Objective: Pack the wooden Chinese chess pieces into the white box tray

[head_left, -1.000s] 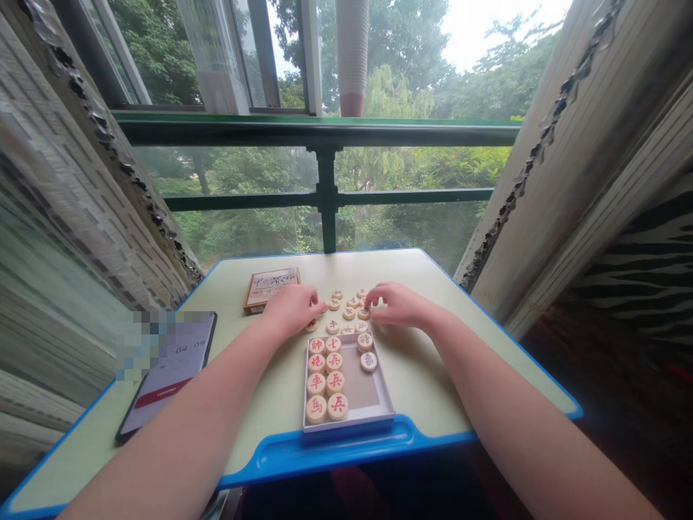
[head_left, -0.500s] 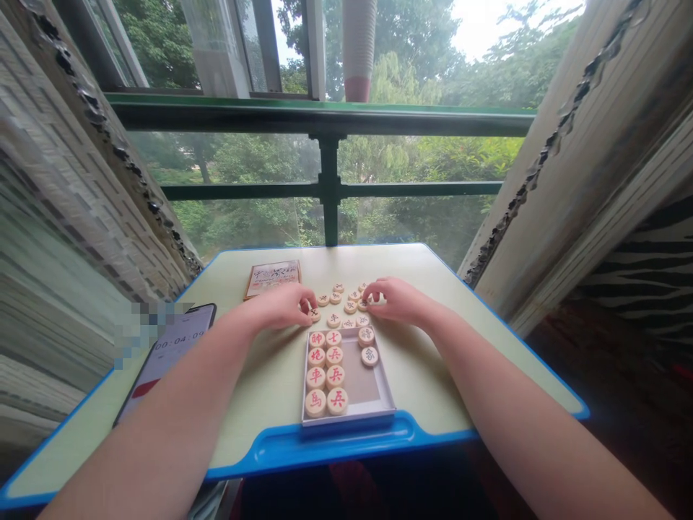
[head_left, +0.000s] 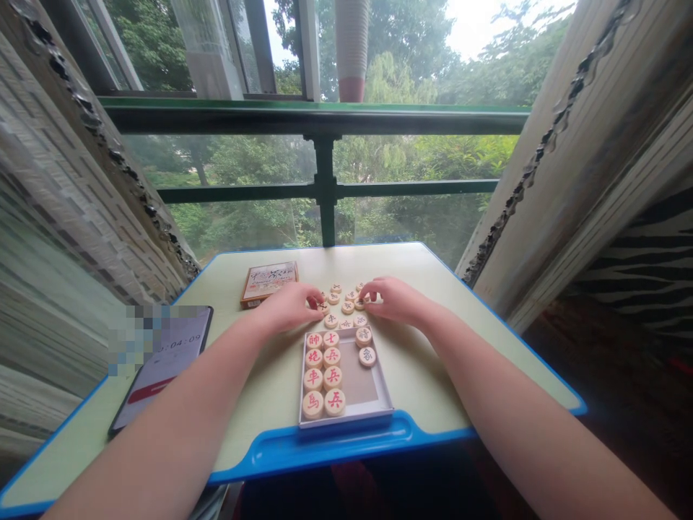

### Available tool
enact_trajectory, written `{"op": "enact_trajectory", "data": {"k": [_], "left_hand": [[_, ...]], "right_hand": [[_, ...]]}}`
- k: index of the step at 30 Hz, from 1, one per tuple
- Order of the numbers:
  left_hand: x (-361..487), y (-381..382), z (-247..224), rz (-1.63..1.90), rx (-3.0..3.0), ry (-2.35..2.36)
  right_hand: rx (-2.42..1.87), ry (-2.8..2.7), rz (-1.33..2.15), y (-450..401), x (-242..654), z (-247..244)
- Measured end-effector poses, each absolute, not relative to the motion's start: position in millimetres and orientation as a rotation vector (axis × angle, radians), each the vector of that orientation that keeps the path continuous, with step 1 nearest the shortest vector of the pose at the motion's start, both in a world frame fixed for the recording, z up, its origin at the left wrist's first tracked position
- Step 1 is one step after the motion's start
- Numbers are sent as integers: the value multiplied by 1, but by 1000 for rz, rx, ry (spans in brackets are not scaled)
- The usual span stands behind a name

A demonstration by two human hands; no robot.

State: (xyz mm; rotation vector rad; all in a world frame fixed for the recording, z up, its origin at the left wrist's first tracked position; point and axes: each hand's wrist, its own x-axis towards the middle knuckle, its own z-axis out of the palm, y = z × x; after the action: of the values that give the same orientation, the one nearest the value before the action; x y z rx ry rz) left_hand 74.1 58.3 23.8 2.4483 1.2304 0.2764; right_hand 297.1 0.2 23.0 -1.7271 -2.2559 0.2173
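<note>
Two hands: yours, both over the table (head_left: 433, 354), on either side of the loose pieces (head_left: 347, 308).
Left hand (head_left: 289, 307): half curled, thumb and fingertips at the edge of a left piece (head_left: 323, 308); couldn't tell if you gripped it or just touched it.
Left piece: had just slid away from the tray's far left corner toward the loose bunch; it lay flat, or near it, at the bunch's left side.
Right hand (head_left: 398, 300): fingers bent, tips down at a right piece (head_left: 360, 305); firm hold or light touch, couldn't tell. Barely shifted.
Loose pieces: sat between your hands, just past the tray; now a tighter bunch, your left piece in with it rather than apart.
Tray (head_left: 386, 386): eight red pieces (head_left: 333, 378) in two columns on the left, two dark pieces (head_left: 367, 357) at far right; no change, so your slide added nothing inside.
Box (head_left: 269, 280): lay flat beyond your left hand, untouched.
Phone (head_left: 162, 361): lay left of your left forearm, screen lit, partly blurred out.
</note>
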Motion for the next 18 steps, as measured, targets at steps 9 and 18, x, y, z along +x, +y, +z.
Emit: {"op": "enact_trajectory", "data": {"k": [9, 18], "left_hand": [[83, 60, 15, 345, 2515, 1274], [86, 55, 16, 523, 2578, 1126]], "right_hand": [[-1856, -2147, 183, 4, 306, 23], [-1676, -2259, 98, 4, 304, 18]]}}
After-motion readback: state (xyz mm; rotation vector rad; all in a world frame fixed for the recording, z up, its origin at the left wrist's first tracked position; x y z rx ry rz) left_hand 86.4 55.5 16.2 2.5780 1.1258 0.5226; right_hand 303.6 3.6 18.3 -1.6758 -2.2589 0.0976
